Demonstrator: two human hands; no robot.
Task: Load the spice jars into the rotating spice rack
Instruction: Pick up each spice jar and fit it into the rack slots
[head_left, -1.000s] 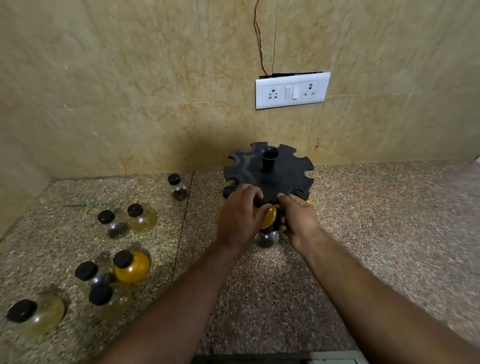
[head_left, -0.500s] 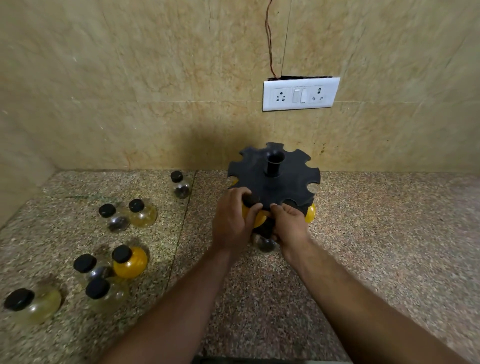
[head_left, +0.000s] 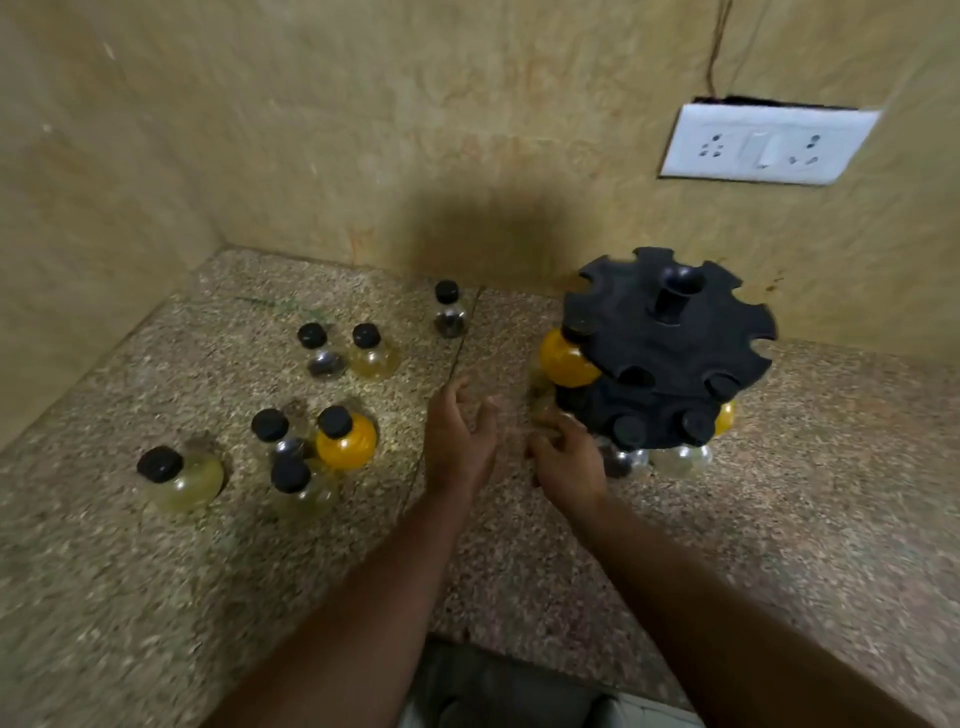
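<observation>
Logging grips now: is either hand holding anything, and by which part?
Left hand is open, empty. Right hand, beside the round black plastic rack, is blurred; cannot tell.

The jars (head_left: 680, 460) on the spice rack's (head_left: 670, 332) lower tier are largely hidden beneath its discs. The right grip's (head_left: 569, 460) fingertips (head_left: 558, 425), left of the rack's base, are blurred; contact cannot be judged.

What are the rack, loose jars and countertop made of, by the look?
Spice rack: matte black, uniform, notched rim; likely moulded plastic. Loose jars: clear, contents show through, glints; glass or plastic, cannot tell. Their caps: matte black, probably plastic. Countertop: speckled, slightly glossy; granite-like stone.
</observation>
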